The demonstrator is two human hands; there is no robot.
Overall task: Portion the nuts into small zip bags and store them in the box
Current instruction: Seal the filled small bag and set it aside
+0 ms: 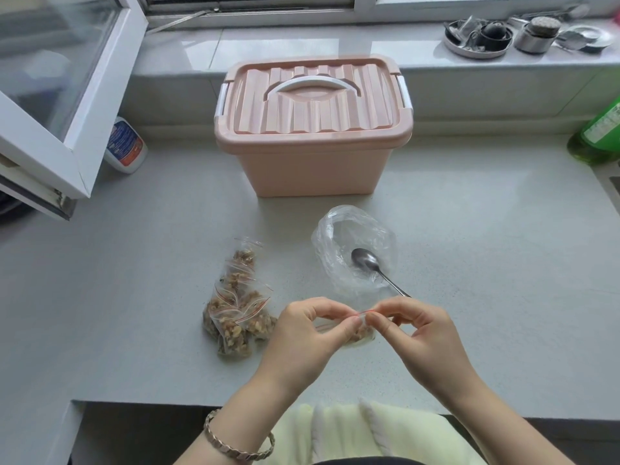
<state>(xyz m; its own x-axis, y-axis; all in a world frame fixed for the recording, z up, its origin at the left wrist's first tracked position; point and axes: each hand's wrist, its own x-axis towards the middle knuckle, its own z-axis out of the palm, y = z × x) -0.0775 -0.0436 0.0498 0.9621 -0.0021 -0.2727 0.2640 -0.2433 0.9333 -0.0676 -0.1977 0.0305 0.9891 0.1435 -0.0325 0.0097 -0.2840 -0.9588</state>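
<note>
As the filled bag (360, 332) gets sealed low over the desk (469, 229), left hand (302, 333) and right hand (419, 333) each pinch its red zip. Next, probably: press the strip fully closed, then unlid the box (313, 162) beyond.

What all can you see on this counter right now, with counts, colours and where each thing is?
storage box: one, pink, lid on, back centre of counter
filled zip bags: a pile, count unclear, clear with red strips, brown nuts inside, front left
held zip bag: one, clear, red strip, front centre
large bag: one, clear, in front of storage box
spoon: one, silver, bowl on or in large bag
white bottle: one, blue-red label, far left
green bottle: one, right edge
metal dishes: several, silver, sill back right
bracelet: one, silver, left wrist
left hand: pinches held zip bag's top
right hand: pinches held zip bag's top
</note>
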